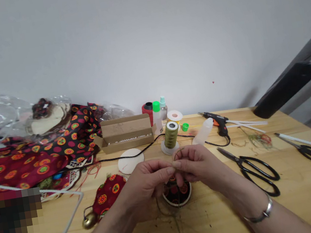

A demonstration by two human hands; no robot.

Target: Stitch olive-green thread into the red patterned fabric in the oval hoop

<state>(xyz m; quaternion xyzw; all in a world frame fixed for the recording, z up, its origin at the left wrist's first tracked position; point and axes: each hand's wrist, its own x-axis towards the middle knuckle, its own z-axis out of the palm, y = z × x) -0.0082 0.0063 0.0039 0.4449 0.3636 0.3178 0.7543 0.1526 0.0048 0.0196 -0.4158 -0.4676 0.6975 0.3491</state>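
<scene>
We see the fingers of both hands pinched together, thumbs against forefingers, clamped on an olive thread; the tips meet, so we cannot tell how the strand crosses between them. The left hand and the right hand hold it just above a round fabric-covered piece with a cream rim, which lies on the tabletop directly beneath the fingers, partly hidden by them. A loop of the thread rises by the right forefinger, and loose strands trail toward us among dark scraps. On the right wrist we notice a silver bangle. Just behind the hands stands an olive thread spool, with a small green cap near it and a translucent bottle leaning beyond the right hand. To the left of the left hand we find a dark red patterned pouch with a brass bell beside it, then a white disc and an open cardboard box farther back. To our right lie large black-handled scissors, a second pair of scissors and, behind them, a glue gun. At the far left we see heaped floral fabric beside clear plastic wrapping.
</scene>
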